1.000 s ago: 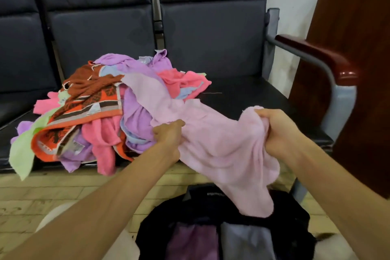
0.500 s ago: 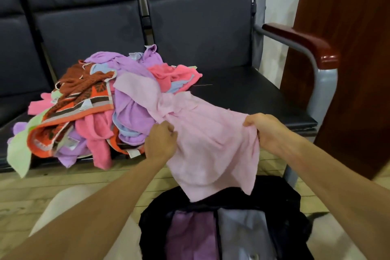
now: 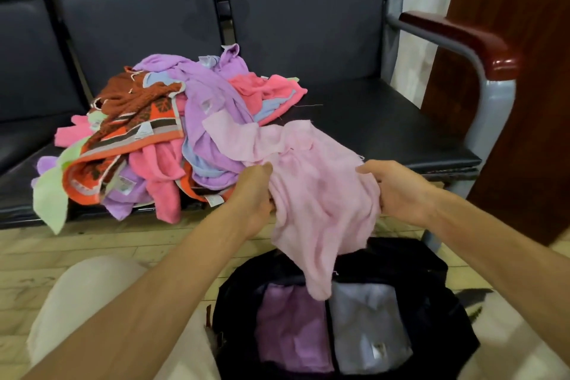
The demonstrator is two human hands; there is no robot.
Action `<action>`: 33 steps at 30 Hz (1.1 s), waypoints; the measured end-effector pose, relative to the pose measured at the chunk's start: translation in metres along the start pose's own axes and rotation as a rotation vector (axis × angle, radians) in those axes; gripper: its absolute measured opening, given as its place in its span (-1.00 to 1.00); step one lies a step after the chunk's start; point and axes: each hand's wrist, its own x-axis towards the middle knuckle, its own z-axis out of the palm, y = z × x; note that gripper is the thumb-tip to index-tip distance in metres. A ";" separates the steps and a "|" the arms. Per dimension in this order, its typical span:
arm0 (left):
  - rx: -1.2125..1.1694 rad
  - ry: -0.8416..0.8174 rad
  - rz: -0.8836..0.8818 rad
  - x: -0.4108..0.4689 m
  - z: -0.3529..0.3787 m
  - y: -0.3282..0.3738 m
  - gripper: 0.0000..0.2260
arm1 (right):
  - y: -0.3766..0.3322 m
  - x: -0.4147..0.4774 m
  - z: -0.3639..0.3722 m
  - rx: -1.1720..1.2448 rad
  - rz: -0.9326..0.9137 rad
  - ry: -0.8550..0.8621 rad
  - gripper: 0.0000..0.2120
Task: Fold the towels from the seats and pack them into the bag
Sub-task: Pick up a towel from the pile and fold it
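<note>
I'm pinching the pale pink towel [image 3: 311, 194] with both left hand [image 3: 254, 194] and right hand [image 3: 398, 191], mid-frame; its upper-left corner is dragging the pile [image 3: 148, 136], risking spills.

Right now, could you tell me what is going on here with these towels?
A person is sorting towels. The left hand and right hand each grip a side of a light pink towel, bunched and unfolded, its lower end hanging over the open black bag on the floor. Two folded towels, a purple one and a pale lavender one, already lie inside. A jumbled pile of towels waits on the seat.
</note>
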 end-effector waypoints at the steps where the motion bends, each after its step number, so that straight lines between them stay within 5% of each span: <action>1: -0.044 -0.052 -0.040 -0.001 -0.005 0.000 -0.73 | 0.003 -0.003 -0.001 -0.005 0.053 -0.059 -0.69; 8: 0.093 -0.358 -0.308 -0.025 -0.011 0.004 -0.72 | 0.003 -0.025 0.006 -0.138 0.095 -0.198 -0.68; 11: 0.116 -0.425 -0.297 -0.029 -0.006 0.010 -0.69 | -0.012 -0.036 0.001 -0.087 0.002 -0.253 -0.68; 18: 0.154 -0.639 -0.073 -0.053 0.012 0.027 -0.78 | -0.047 -0.069 -0.020 0.264 -0.234 -0.073 -0.52; 22: 0.145 -0.492 -0.024 -0.047 0.005 0.037 -0.80 | -0.049 -0.070 -0.023 0.423 -0.307 0.118 -0.83; 27: 0.090 -0.209 -0.069 -0.024 -0.007 0.033 -0.72 | -0.043 -0.052 -0.027 0.446 -0.281 0.317 -0.54; 33: -0.144 -0.074 -0.044 -0.019 -0.015 0.044 -0.65 | -0.038 -0.036 -0.029 0.415 -0.332 0.472 -0.64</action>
